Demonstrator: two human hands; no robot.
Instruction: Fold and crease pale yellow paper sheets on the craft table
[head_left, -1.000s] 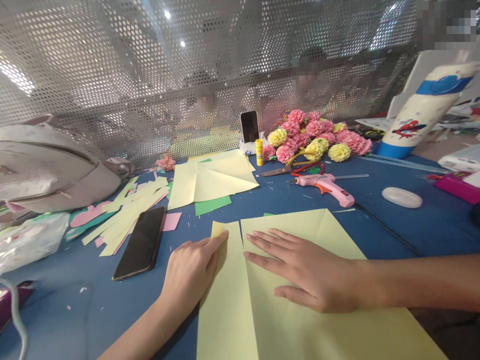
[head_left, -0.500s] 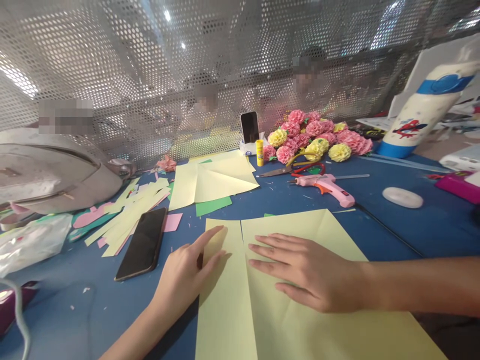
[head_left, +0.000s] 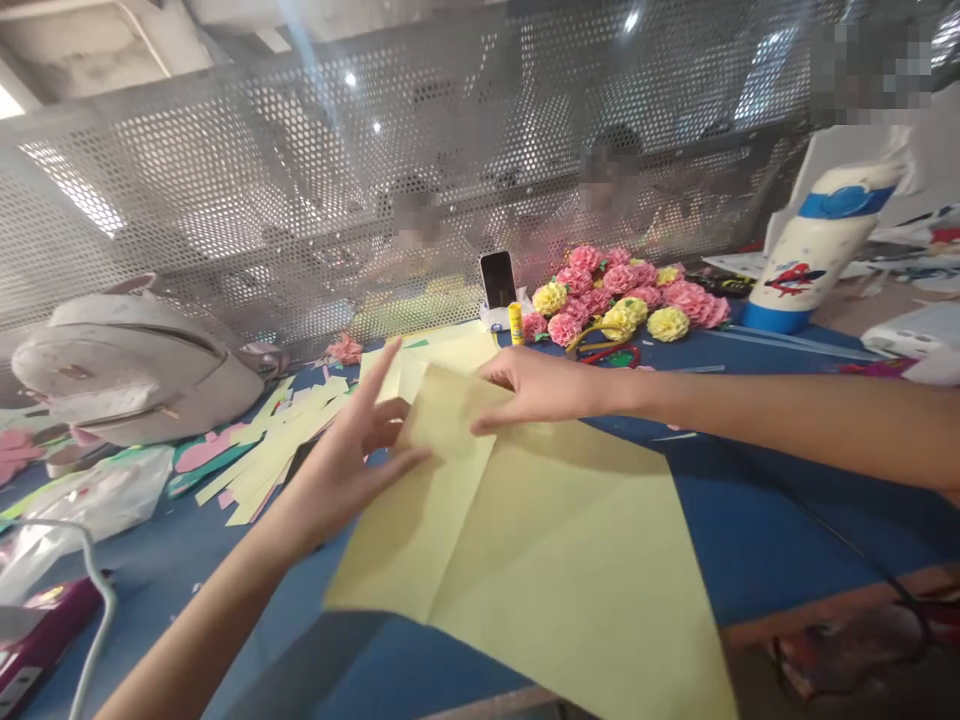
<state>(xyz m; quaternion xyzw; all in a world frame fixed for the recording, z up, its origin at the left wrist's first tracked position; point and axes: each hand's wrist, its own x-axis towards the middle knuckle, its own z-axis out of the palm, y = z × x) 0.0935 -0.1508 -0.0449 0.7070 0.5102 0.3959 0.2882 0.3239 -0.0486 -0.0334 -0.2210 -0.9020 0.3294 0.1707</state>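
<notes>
A large pale yellow sheet of paper (head_left: 570, 540) with a crease down it is raised at its far side above the blue table. My left hand (head_left: 360, 450) grips its left edge, thumb on top and index finger pointing up. At the far edge my right hand (head_left: 536, 385) pinches the sheet between thumb and fingers; some fingertips are hidden behind it. More yellow paper (head_left: 472, 348) lies just beyond. A yellow glue stick (head_left: 515, 324) stands near my right hand, and scissors with yellow handles (head_left: 592, 340) lie partly covered by my right arm.
Pink and yellow paper flowers (head_left: 619, 290) are heaped at the back, beside a propped phone (head_left: 497, 280). A white-and-blue bottle (head_left: 817, 250) stands at right. At left are paper strips (head_left: 285, 440), a pale backpack (head_left: 135, 365) and a plastic bag (head_left: 112, 510). A perforated screen (head_left: 300, 200) rises behind.
Both hands have gone from resting flat on the yellow sheet to gripping it. The sheet has lifted and turned. My right hand has moved to the far edge, its arm now covering the pink glue gun.
</notes>
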